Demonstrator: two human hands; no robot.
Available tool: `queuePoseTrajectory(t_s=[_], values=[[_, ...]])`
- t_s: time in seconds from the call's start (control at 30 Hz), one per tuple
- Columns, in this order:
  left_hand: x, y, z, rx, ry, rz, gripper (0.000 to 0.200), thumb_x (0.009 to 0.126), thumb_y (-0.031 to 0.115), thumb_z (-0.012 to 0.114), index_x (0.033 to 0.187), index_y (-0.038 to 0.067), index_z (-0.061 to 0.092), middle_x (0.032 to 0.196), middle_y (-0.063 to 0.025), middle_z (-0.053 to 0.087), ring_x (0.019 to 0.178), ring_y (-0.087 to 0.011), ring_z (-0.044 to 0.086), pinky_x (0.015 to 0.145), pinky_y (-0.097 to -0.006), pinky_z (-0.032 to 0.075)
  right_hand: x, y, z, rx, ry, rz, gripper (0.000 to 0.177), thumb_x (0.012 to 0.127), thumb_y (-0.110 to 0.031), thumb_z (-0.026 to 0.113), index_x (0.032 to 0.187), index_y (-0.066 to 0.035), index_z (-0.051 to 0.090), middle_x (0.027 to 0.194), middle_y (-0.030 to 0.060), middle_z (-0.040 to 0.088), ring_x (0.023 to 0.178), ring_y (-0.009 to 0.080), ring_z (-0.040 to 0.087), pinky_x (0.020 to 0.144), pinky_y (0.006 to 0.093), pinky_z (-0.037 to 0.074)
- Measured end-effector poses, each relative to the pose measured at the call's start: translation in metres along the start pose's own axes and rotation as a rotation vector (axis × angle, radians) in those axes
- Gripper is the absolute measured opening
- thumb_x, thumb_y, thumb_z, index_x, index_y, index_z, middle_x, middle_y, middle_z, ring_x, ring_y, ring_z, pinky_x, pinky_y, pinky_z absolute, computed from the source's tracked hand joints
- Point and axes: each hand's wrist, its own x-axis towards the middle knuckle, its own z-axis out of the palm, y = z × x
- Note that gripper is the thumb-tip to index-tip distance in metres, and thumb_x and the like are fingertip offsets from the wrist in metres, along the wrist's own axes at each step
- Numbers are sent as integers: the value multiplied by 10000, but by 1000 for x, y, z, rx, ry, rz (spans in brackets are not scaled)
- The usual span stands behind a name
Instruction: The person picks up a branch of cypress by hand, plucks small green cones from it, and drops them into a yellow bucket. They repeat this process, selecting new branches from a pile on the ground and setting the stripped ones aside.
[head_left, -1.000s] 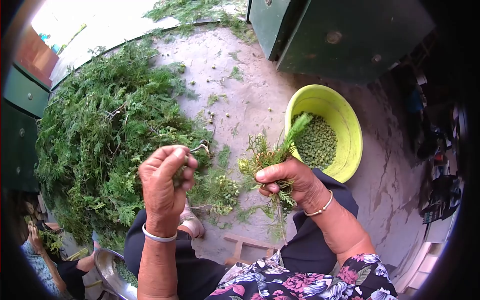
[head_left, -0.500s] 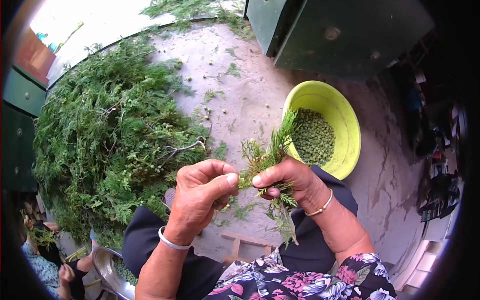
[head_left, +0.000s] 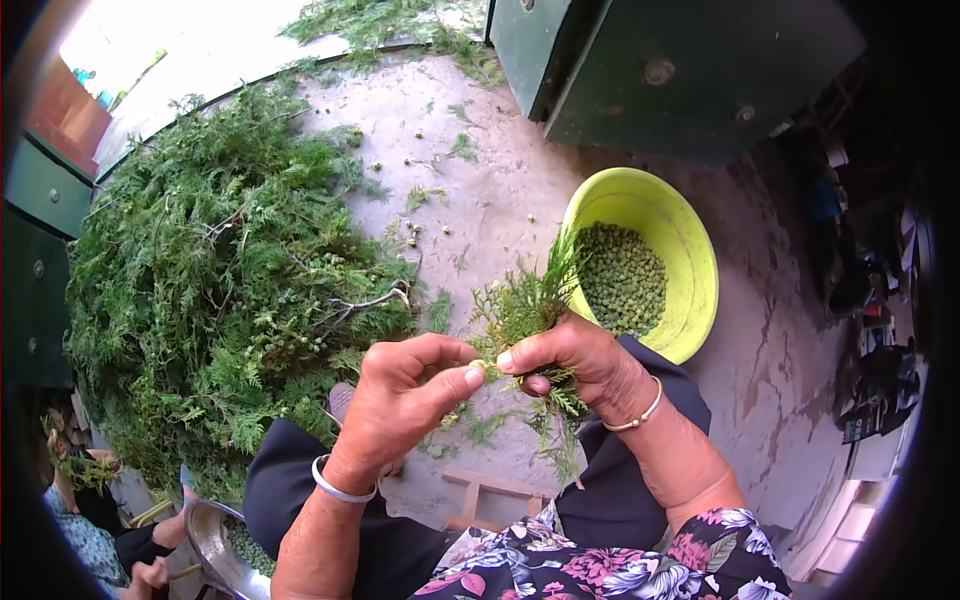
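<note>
My right hand [head_left: 575,360] is closed around a green conifer sprig [head_left: 528,300], whose scaly leaves stick out above and below the fist. Thumb and forefinger of my left hand [head_left: 415,385] pinch a small pale green cone [head_left: 485,368] at the sprig's left side, close to my right thumb. Just beyond my right hand stands a yellow-green tub [head_left: 695,270], partly filled with small green cones [head_left: 622,280].
A large heap of cut conifer branches [head_left: 230,270] covers the floor at left. Green metal doors [head_left: 680,80] stand at the back. At lower left, another person [head_left: 90,530] sits beside a metal basin [head_left: 205,540] of cones. A wooden stool frame [head_left: 490,490] is below my hands.
My left hand has moved slightly right, to my right thumb, and its fingertips now pinch a cone. The sprig has tilted a little. The other person's hand at lower left has moved down.
</note>
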Motion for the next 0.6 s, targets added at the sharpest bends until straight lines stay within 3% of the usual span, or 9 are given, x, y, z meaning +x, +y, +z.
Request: queuePoseTrajectory(t_s=[0.07, 0.1, 0.2, 0.27, 0.33, 0.4, 0.47, 0.6], values=[[3, -9, -1, 416, -20, 238, 177, 811, 79, 671, 932, -48, 648, 626, -64, 618, 518, -77, 520, 475, -248, 419, -1, 3, 1, -7, 0, -13, 197, 710, 23, 671, 894, 8, 602, 687, 50, 590, 492, 96, 497, 428, 219, 391], [1, 1, 1, 534, -25, 209, 199, 778, 70, 669, 930, -54, 636, 614, -96, 606, 523, -91, 532, 498, -262, 432, 0, 5, 2, -51, 4, -29, 175, 717, 3, 669, 882, 1, 612, 696, 38, 592, 510, 91, 506, 448, 217, 396], [1, -8, 2, 581, 17, 274, 198, 774, 35, 620, 942, -67, 643, 616, -31, 591, 557, -24, 494, 492, -218, 408, -1, 6, -1, -120, 8, -58, 166, 717, -5, 666, 876, -8, 618, 707, 26, 592, 537, 92, 521, 475, 220, 409], [2, -6, 4, 512, 29, 244, 203, 767, 30, 596, 932, -77, 645, 619, -38, 595, 536, -37, 489, 473, -219, 400, -2, 6, -1, -112, 22, -92, 157, 716, -7, 669, 862, -10, 612, 705, 24, 590, 538, 90, 523, 474, 222, 411], [0, 3, 7, 173, -27, -11, 204, 771, 32, 588, 929, -84, 646, 634, -49, 605, 519, -49, 484, 452, -217, 390, -2, 6, -3, -129, 18, -105, 145, 718, -10, 670, 848, -17, 606, 696, 19, 583, 539, 87, 523, 472, 221, 410], [3, -2, 4, 96, -30, -28, 206, 783, 33, 583, 949, -78, 634, 669, -71, 623, 515, -65, 492, 435, -209, 388, -2, 6, -3, -134, 24, -122, 145, 718, -13, 674, 844, -23, 604, 688, 13, 574, 538, 85, 521, 467, 221, 408], [4, -3, 2, -221, -19, -90, 239, 796, 35, 586, 1005, -75, 625, 716, -94, 649, 530, -89, 545, 429, -219, 419, -2, 8, -4, -122, 13, -130, 143, 717, -13, 675, 840, -25, 604, 688, 9, 571, 540, 83, 520, 465, 221, 408], [4, 1, 2, -308, 43, -95, 187, 833, 102, 609, 969, -25, 597, 706, -102, 631, 522, -77, 521, 387, -196, 367, -3, 9, -5, -139, 16, -138, 199, 721, 8, 670, 912, -6, 613, 735, 28, 592, 570, 78, 519, 446, 204, 396]])
